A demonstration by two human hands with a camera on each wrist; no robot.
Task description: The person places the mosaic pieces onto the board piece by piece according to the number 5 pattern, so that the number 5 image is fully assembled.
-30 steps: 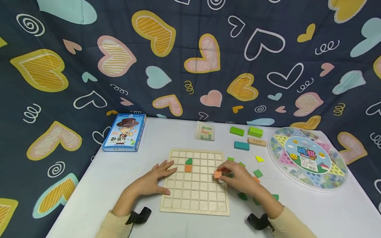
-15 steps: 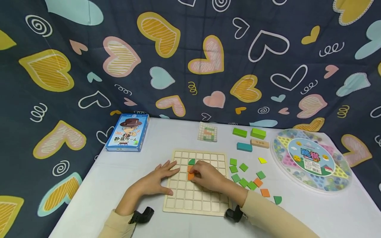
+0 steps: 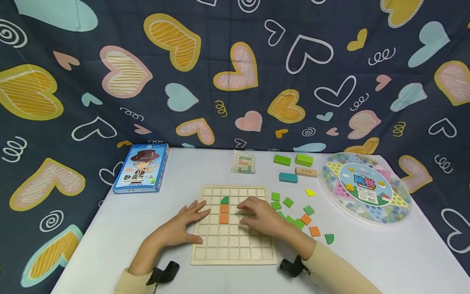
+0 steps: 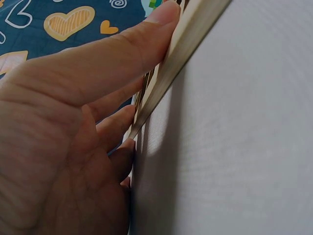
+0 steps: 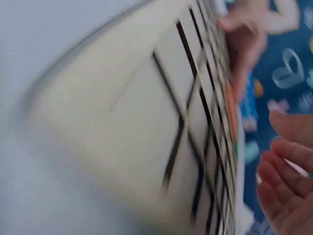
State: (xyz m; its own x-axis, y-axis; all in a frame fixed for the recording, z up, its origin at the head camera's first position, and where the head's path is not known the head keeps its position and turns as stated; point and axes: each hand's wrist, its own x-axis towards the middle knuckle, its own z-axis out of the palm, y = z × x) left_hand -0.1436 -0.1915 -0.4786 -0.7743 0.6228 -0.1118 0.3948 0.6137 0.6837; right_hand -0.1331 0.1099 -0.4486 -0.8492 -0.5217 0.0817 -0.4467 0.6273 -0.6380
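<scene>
A square wooden grid board (image 3: 233,254) lies on the white table in the head view. In one column sit a green quarter-round tile (image 3: 225,200) and, directly below it, two orange square tiles (image 3: 224,219). My left hand (image 3: 175,230) rests spread at the board's left edge, thumb and fingertips on the rim; the left wrist view shows the thumb (image 4: 112,58) against it. Over the right part of the board is my right hand (image 3: 265,217), fingers loosely bent and apart from the thumb, holding nothing. The right wrist view shows its fingers (image 5: 283,181) beside the blurred board.
Right of the board lie several loose green tiles (image 3: 288,202), orange tiles (image 3: 314,231) and a yellow piece (image 3: 310,192). Behind are a pattern card (image 3: 238,156), green blocks (image 3: 282,160), a teal block (image 3: 288,177) and a wooden block (image 3: 306,172). A blue box (image 3: 141,168) and a round game case (image 3: 330,203) flank them.
My right hand carried an orange tile left and set it below the first orange one. It has let go and drawn back to the right. The left hand stays at the rim.
</scene>
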